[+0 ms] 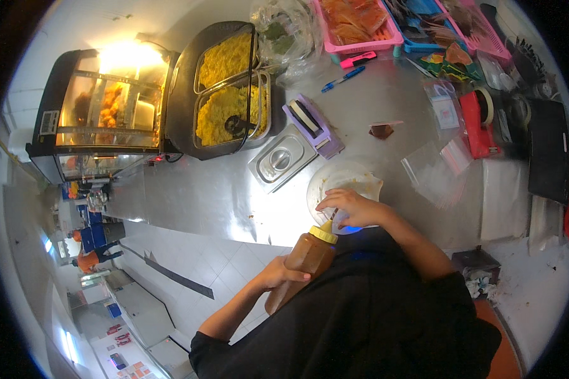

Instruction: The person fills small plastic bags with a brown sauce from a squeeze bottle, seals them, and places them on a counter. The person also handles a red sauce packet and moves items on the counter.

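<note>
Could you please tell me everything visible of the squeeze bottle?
The squeeze bottle looks like translucent plastic with brown contents, and has a ridged yellow cap with a tapered nozzle. It tilts in the left hand, nozzle toward the picture's upper right, by the metal table. The nozzle tip is close to clear plastic in the right hand; whether they touch is unclear.
</note>
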Tool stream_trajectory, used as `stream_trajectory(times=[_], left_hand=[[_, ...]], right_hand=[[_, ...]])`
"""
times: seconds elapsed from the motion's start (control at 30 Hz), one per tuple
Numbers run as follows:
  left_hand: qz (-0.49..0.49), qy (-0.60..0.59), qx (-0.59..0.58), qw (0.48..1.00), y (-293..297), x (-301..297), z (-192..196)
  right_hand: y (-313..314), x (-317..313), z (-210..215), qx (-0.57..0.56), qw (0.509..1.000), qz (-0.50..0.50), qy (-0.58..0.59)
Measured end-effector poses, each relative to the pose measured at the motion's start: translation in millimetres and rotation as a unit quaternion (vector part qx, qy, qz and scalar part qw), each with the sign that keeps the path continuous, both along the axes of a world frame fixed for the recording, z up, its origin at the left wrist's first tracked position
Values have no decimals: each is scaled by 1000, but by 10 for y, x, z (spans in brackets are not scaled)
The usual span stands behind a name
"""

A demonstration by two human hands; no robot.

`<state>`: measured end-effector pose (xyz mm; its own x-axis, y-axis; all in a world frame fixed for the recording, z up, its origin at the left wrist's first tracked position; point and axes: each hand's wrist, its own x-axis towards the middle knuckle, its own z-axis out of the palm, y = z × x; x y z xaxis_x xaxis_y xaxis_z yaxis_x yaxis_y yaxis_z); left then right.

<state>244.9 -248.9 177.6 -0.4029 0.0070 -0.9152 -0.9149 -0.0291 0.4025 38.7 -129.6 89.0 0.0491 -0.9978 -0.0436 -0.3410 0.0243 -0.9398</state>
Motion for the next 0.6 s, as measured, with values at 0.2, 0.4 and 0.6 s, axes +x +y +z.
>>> stream_trajectory(times=[0.2,0.4,0.6], left_hand=[[34,24,-20,999,68,43,-45],[34,2,-2,999,35,92,-107],[39,15,-15,999,41,99,-104]], right_hand=[[3,3,-54,-15,999,-8,39],[3,26,-58,-19,999,-5,48],[20,41,-81,-22,998,-18,63]])
